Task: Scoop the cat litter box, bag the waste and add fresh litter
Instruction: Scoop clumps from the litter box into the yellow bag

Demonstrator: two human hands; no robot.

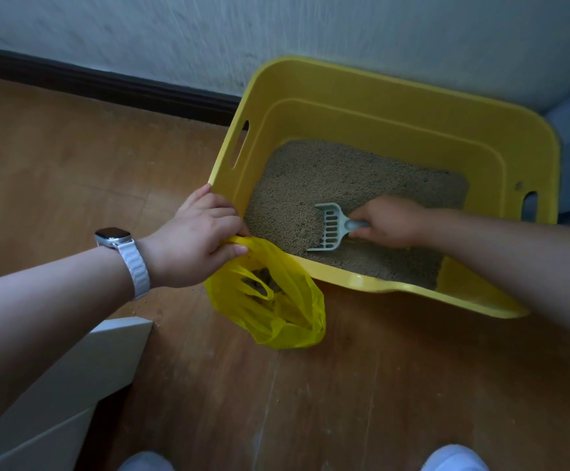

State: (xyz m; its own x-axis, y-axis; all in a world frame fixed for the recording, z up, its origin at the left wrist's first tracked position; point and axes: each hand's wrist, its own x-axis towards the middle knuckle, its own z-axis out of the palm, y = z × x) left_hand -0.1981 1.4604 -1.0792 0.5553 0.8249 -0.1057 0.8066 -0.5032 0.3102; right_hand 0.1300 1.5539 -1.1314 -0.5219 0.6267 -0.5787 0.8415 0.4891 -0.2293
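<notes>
— Some clumps [263, 283] already lie in the yellow plastic bag [287, 317]. How far along?
— Mid-scoop, I'd judge. The right hand [392, 220] clasps the grey slotted scoop [327, 229], its blade in the litter [327, 175] of the yellow litter box [412, 96]. The left hand [198, 232] grips the bag's handle at the box's near corner. Tying off and fresh litter remain.

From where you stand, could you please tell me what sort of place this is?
Most likely a room in a home, seen at floor level by a wall. There is a wood-look floor, a dark baseboard under a pale wall, and a yellow litter box standing on the floor close to that wall.
</notes>
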